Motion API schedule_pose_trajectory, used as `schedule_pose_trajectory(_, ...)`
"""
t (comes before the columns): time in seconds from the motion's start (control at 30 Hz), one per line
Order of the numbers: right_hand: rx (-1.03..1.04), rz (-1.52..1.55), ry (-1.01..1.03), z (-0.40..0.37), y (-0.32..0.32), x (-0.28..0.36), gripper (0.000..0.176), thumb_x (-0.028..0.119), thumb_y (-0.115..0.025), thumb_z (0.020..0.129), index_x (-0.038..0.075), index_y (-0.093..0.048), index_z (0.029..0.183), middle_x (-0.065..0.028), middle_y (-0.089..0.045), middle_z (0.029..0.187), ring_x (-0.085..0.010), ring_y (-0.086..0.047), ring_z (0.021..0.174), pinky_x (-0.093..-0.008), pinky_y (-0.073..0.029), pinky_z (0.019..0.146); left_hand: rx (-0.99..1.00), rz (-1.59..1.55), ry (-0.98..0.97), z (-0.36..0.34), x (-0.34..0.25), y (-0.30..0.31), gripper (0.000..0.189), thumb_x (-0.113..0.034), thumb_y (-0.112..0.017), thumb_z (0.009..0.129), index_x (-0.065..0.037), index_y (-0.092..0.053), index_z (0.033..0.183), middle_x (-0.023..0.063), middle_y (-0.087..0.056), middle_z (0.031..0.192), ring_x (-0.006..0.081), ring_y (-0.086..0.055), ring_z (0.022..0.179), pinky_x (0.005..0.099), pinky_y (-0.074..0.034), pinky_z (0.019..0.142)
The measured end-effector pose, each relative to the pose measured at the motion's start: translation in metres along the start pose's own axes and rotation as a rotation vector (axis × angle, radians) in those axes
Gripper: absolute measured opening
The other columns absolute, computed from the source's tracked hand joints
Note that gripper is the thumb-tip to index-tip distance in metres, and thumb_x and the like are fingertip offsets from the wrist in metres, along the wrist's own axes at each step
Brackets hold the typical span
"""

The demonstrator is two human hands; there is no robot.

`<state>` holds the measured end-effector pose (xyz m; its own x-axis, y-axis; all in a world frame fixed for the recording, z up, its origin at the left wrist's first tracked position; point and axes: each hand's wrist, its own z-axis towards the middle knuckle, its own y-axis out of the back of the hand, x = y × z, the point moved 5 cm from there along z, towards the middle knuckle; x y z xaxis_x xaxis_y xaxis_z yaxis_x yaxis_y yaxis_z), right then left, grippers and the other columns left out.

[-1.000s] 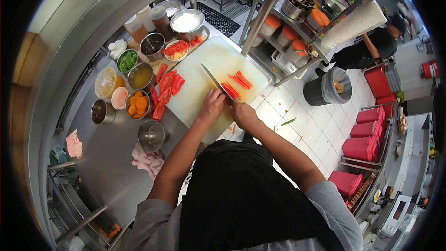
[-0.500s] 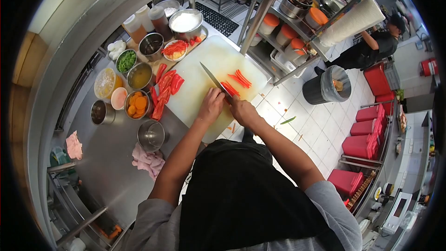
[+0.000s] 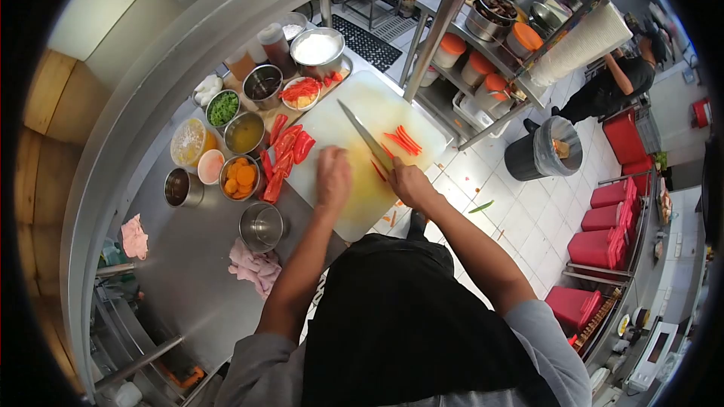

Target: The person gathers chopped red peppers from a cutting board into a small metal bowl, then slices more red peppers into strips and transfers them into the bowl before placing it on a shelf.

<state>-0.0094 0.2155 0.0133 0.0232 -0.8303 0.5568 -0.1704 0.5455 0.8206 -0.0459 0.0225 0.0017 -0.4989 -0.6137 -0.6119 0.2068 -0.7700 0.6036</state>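
Gripping stiff-looking knife [image 3: 362, 127] by handle in curled right fingers [image 3: 402, 176]; cannot tell spread or hold of blurred left fingers [image 3: 332, 169]. Pinch likely slippery red pieces [image 3: 303, 148], left of those, by edges.

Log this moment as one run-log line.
right hand: grips knife over cutting board | left hand: blurred, grip unclear, near larger red pieces | red strips: on cutting board

Smooth matt plastic is seen in the cutting board [image 3: 385, 98], metal in the knife blade [image 3: 364, 130] — glossy skin on the pepper pieces [image 3: 283, 152] at the board's nine o'clock, shiny metal on the bowl [image 3: 261, 227] at eight.
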Motion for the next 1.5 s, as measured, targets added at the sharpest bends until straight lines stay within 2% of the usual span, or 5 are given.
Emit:
schedule_pose_trajectory(0.4,0.073,-0.027,0.040,-0.004,0.007,-0.031,0.027,0.021,-0.055,0.095,-0.005,-0.053,0.104,-0.0310,-0.066,0.079,-0.0497,-0.066,0.080,-0.0554,-0.054,0.074,0.191,0.707,0.257,0.041,0.056,0.031,0.045,-0.016,-0.072,0.082,-0.002,-0.061,0.123,0.0192,-0.057,0.115,0.0374,-0.054,0.112,0.0493,-0.044,0.097)
schedule_pose_trajectory(0.67,0.112,0.023,0.063,-0.012,-0.001,-0.043,0.028,0.022,-0.054,0.095,-0.004,-0.055,0.105,-0.0295,-0.067,0.080,-0.0483,-0.067,0.081,-0.0554,-0.054,0.075,0.422,0.109,-0.317,0.033,-0.020,0.014,0.036,-0.003,-0.062,0.080,-0.002,-0.062,0.115,0.0159,-0.057,0.120,0.0362,-0.053,0.117,0.0470,-0.042,0.099)
schedule_pose_trajectory(0.83,0.128,-0.052,0.003,-0.012,0.009,-0.035,0.030,0.024,-0.056,0.095,-0.002,-0.056,0.110,-0.0282,-0.068,0.082,-0.0464,-0.068,0.082,-0.0542,-0.055,0.076,0.365,0.057,-0.212,0.006,-0.032,0.003,0.028,0.000,-0.060,0.083,0.000,-0.066,0.111,0.0188,-0.056,0.121,0.0358,-0.052,0.118,0.0448,-0.042,0.099)
schedule_pose_trajectory(0.9,0.125,-0.047,0.014,-0.014,0.013,-0.029,0.028,0.023,-0.057,0.094,-0.001,-0.055,0.109,-0.0284,-0.068,0.082,-0.0474,-0.067,0.083,-0.0550,-0.054,0.075,0.194,0.070,0.150,-0.004,-0.018,-0.002,0.024,-0.007,-0.065,0.088,0.002,-0.066,0.111,0.0185,-0.056,0.113,0.0362,-0.053,0.113,0.0438,-0.044,0.096)
schedule_pose_trajectory(1.5,0.134,-0.180,0.093,0.008,0.007,-0.013,0.027,0.024,-0.053,0.096,-0.001,-0.052,0.107,-0.0280,-0.068,0.079,-0.0466,-0.068,0.078,-0.0557,-0.055,0.070,0.249,-0.041,0.011,-0.009,-0.036,-0.031,0.018,0.001,-0.069,0.083,0.007,-0.066,0.100,0.0172,-0.056,0.107,0.0356,-0.056,0.103,0.0420,-0.049,0.088)
